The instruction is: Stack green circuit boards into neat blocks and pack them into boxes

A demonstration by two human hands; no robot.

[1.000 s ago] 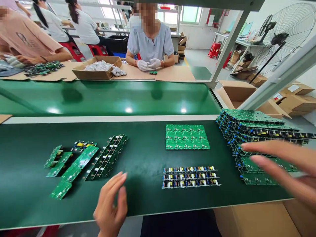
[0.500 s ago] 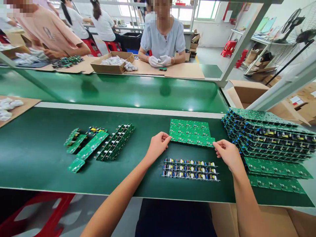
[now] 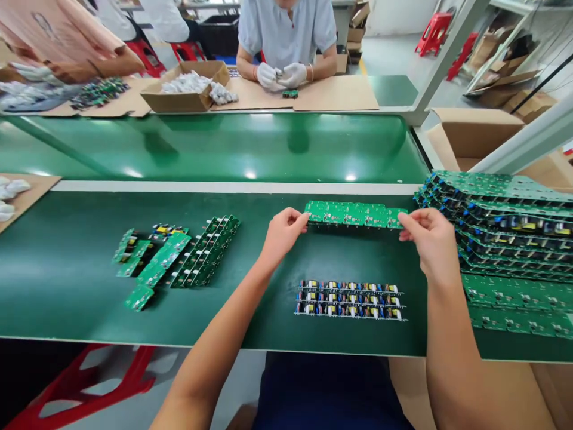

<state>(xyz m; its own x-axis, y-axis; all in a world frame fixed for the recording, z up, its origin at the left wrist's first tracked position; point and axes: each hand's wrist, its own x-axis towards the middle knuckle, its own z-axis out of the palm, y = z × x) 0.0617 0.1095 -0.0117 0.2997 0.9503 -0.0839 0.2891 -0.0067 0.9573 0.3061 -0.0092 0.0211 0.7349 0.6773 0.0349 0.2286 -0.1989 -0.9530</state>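
Observation:
A green circuit board panel is held up at its two ends, tilted so that it looks narrow. My left hand pinches its left end between thumb and fingers, and my right hand pinches the right end. Below it on the green bench, circuit board strips stand on edge in three rows, with yellow, white and blue parts showing. Close to my right hand rises a tall stack of circuit board panels. To the left lie loose circuit boards and a row of strips on edge.
Behind the bench runs a shiny green conveyor belt. Across it, a co-worker's gloved hands handle small parts beside a cardboard box of white pieces. A metal post and an open carton are at right.
Both hands have raised the circuit board panel and tipped it, so it appears narrower than before. The camera view has tilted downward.

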